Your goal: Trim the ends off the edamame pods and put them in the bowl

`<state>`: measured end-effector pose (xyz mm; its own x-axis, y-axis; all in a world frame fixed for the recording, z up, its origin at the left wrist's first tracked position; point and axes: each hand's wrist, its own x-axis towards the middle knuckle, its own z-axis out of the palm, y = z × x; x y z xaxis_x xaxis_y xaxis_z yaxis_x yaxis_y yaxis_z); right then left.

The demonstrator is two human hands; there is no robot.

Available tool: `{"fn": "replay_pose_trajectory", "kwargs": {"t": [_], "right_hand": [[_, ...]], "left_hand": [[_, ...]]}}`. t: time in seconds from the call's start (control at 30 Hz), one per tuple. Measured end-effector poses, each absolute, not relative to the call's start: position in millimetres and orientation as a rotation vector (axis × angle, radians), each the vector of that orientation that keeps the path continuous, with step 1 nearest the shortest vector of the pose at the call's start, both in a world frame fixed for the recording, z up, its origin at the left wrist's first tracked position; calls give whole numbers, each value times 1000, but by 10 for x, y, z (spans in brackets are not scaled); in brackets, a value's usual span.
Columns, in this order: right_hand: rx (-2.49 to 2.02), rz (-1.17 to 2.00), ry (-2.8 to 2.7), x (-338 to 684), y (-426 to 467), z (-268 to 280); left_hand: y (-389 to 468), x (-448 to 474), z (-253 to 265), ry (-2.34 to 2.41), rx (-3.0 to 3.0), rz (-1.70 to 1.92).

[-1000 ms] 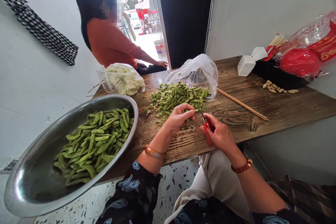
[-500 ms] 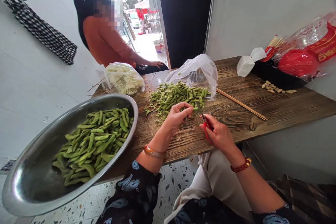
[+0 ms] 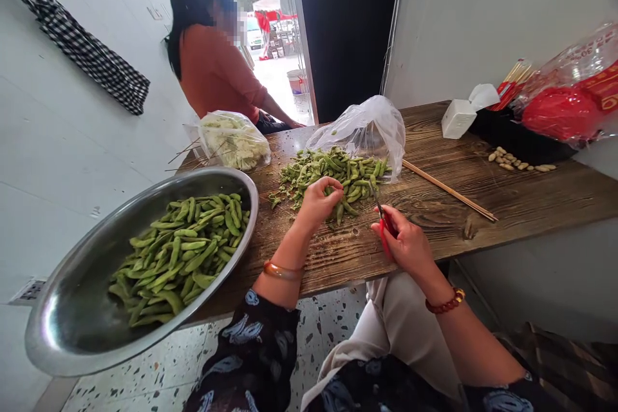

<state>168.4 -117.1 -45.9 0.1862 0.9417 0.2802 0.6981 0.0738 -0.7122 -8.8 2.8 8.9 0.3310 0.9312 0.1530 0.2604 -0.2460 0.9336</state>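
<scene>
My right hand (image 3: 408, 238) is closed around red-handled scissors (image 3: 385, 232), the blades pointing up and away toward the pile of green edamame pods (image 3: 355, 170) on the table. At the near edge of that pile, my left hand (image 3: 321, 204) has its fingers curled, with an edamame pod (image 3: 339, 214) at the fingertips; the palm side is partly hidden. To the left, a large metal basin (image 3: 82, 296) stands tilted in view and holds a heap of edamame pods (image 3: 178, 251).
Behind the pile lies a clear plastic bag (image 3: 381, 119). A bag of pale cauliflower-like pieces (image 3: 236, 141) sits behind the basin. Chopsticks (image 3: 449, 190), a tissue pack (image 3: 458, 119) and peanuts (image 3: 514, 159) are on the wooden table (image 3: 434, 225). A person in orange (image 3: 212, 71) sits beyond it.
My left hand has drawn back left, away from the scissors' blades, where it held a pod before. The view has shifted a little. The seated person's arm has moved down.
</scene>
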Motion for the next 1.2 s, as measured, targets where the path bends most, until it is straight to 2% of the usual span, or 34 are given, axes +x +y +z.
{"fn": "replay_pose_trajectory", "kwargs": {"t": [0.17, 0.27, 0.43, 0.53, 0.7, 0.8, 0.93, 1.2], "right_hand": [[-1698, 369, -1581, 1668, -1179, -437], [-1697, 365, -1571, 1652, -1186, -406], [-1681, 374, -1577, 1649, -1187, -386], [-1690, 382, -1564, 1655, -1182, -406], [-1697, 391, -1544, 1661, -1167, -443], [-1688, 415, -1533, 1663, -1159, -438], [-1670, 436, -1558, 1663, -1158, -401], [-1655, 467, -1575, 1661, -1164, -364]], "left_hand": [[0, -57, -22, 1228, 2456, 553], [-30, -56, -24, 1233, 2606, 317], [-76, -38, 13, 1301, 2711, 149], [-79, -25, 9, 1302, 2695, 225], [-6, -35, 8, 1161, 2374, 758], [8, -44, 53, 1065, 2083, 926], [-51, -54, 148, 982, 1919, 817], [-137, -17, 193, 801, 1966, 655]]}}
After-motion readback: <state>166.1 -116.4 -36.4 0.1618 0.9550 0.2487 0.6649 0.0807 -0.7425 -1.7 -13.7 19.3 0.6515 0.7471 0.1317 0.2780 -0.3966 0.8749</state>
